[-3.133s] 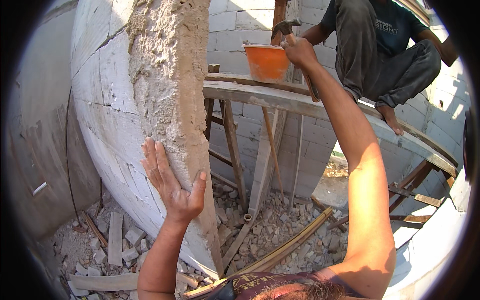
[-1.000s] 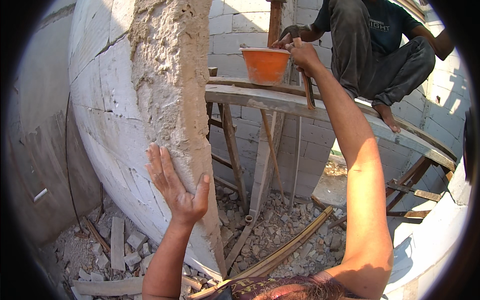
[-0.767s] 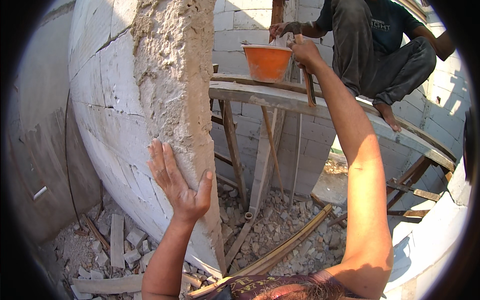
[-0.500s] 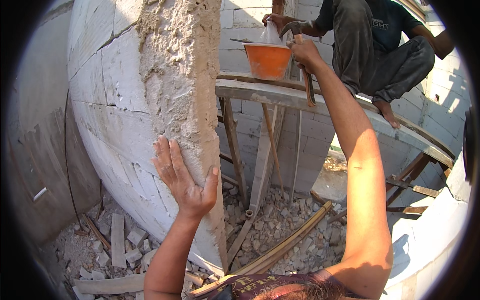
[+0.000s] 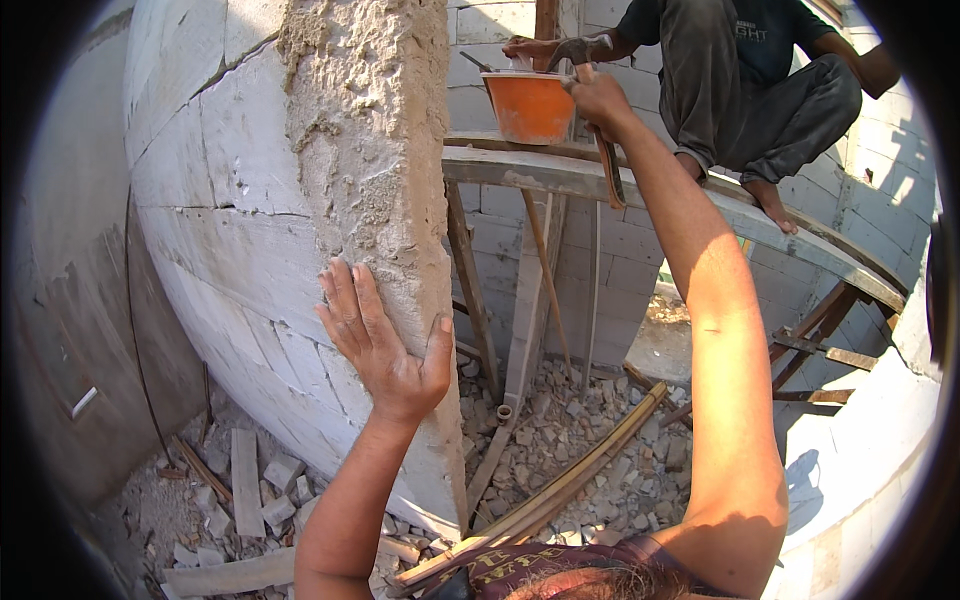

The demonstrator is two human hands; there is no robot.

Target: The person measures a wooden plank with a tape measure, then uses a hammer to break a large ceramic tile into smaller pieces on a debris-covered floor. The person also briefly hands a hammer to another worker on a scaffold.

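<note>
My left hand (image 5: 388, 350) lies with spread fingers against the rough cement edge of a white block wall (image 5: 355, 180). Raised at the upper middle, my right hand (image 5: 602, 103) is closed round a claw hammer (image 5: 578, 58). Its metal head points up and its handle hangs below my fist. Just left of the hammer stands an orange bucket (image 5: 530, 108) on a plank, with a tool's end jutting over its rim. A co-worker's hand (image 5: 528, 48) is at the bucket's far side, by something pale and clear that I cannot make out.
The co-worker (image 5: 750, 100) squats barefoot on the scaffold plank (image 5: 690, 195) at the upper right. Wooden props (image 5: 535, 290) stand under it. Broken rubble (image 5: 560, 420) covers the ground, with long wooden strips (image 5: 590, 470) and boards (image 5: 245, 480) lying on it. A grey wall (image 5: 75, 300) rises at the left.
The view has shifted slightly. The co-worker's hand has lowered the pale clear thing toward the bucket. My left hand stays on the wall, and my right still holds the hammer.
</note>
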